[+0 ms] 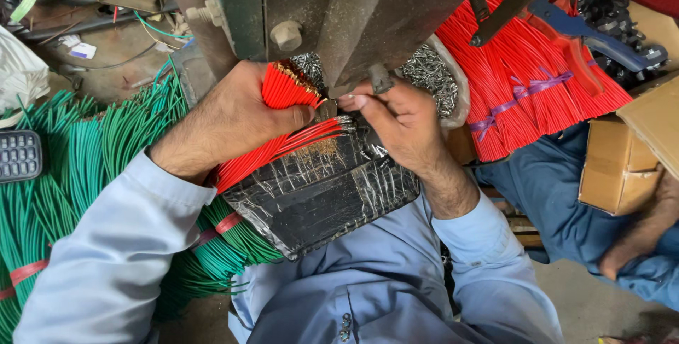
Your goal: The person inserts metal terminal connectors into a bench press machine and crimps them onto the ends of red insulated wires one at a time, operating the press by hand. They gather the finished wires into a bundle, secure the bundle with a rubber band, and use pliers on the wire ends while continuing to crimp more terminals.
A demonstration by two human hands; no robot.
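Observation:
My left hand (230, 114) grips a thick bunch of short red wires (283, 88), their bare copper ends pointing up towards a dark metal press (353, 12). A few red wires (311, 137) fan out from under my thumb towards the press foot. My right hand (399, 121) pinches the tips of those wires with its fingertips right beneath the press foot. Both hands rest over a black plastic-wrapped pad (322, 192) on my lap.
Bundles of green wires (78, 153) tied with red bands lie at the left. A tied bundle of red wires (527, 82) and blue-handled pliers (594, 33) lie at the right. A pile of small metal terminals (428, 75) sits behind my right hand. Cardboard boxes (619, 164) stand far right.

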